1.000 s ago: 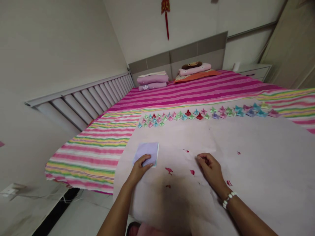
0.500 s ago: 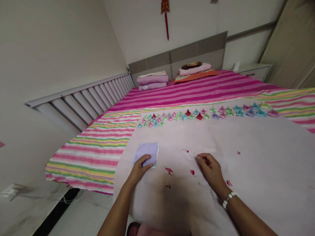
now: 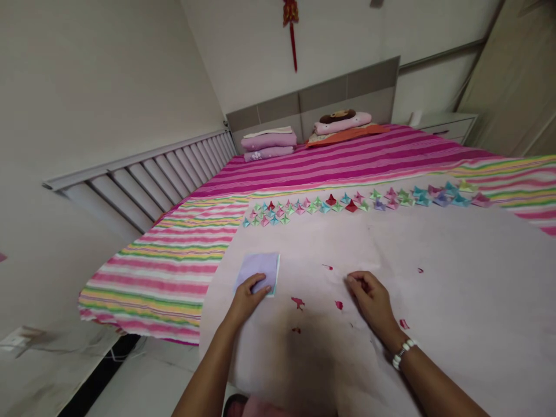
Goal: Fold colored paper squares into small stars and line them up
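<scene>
Stack of paper squares (image 3: 259, 270), lavender on top with a pale blue-green edge showing at its right side, lying flat on a large pale pink sheet (image 3: 434, 278) spread over a bed. The left hand (image 3: 245, 299) rests on the near edge of the stack, fingers laid over the top sheet with the thumb alongside; whether a sheet is pinched between them cannot be told. The right hand (image 3: 373, 300) rests on the pink sheet well to the right of the stack, fingers curled loosely inward and apparently holding nothing, a beaded bracelet (image 3: 403, 353) at the wrist. Between and around the hands lie small red paper scraps (image 3: 297, 302). Along the far edge of the sheet runs a row of small folded paper pieces (image 3: 351, 204) in red, pink, green and blue. Beyond it, the striped bedcover (image 3: 174, 260), folded bedding (image 3: 268, 143) and a pillow (image 3: 343, 123) against the headboard.

Probable hazards: the top sheets may slide or fan out if the left hand pushes sideways instead of lifting, since the stack is loose; two sheets may come up together, being thin; the pink sheet lies on soft bedding, so pressure may wrinkle it and disturb the folded row.
</scene>
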`<state>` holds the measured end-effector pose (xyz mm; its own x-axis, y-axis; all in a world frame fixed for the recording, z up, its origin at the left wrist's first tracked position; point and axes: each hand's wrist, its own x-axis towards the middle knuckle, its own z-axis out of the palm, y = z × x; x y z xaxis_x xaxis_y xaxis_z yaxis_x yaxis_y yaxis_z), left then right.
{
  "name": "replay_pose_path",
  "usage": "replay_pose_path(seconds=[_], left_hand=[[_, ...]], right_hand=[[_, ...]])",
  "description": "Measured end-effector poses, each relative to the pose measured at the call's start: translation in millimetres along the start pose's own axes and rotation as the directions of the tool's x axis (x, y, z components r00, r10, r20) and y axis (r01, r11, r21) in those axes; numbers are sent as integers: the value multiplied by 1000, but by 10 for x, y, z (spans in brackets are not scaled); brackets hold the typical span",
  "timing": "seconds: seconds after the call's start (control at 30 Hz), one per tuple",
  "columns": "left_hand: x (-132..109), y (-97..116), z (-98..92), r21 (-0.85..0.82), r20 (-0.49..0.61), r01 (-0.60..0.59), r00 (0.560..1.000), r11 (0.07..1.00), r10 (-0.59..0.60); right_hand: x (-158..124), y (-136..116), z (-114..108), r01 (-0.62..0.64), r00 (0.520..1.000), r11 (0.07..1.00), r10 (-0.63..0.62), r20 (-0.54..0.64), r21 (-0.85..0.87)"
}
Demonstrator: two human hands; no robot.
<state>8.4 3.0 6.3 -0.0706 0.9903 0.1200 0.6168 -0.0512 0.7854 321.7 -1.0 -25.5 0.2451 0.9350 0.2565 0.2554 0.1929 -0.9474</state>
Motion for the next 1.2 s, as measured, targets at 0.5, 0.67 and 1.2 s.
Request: replay_pose_path(seconds=[0.5, 0.67, 1.2], left_hand=[[379, 487, 317, 475, -237, 259, 958, 841, -161], [386, 491, 315, 515, -219, 272, 959, 813, -182], [374, 470, 259, 478, -182, 267, 962, 837, -202]], right_hand=[[0, 5, -4, -2, 1000, 1000, 2, 3, -7], [-3, 7, -3, 6, 1000, 1000, -6, 11, -9], [4, 3, 5, 7, 1000, 1000, -7, 2, 5]])
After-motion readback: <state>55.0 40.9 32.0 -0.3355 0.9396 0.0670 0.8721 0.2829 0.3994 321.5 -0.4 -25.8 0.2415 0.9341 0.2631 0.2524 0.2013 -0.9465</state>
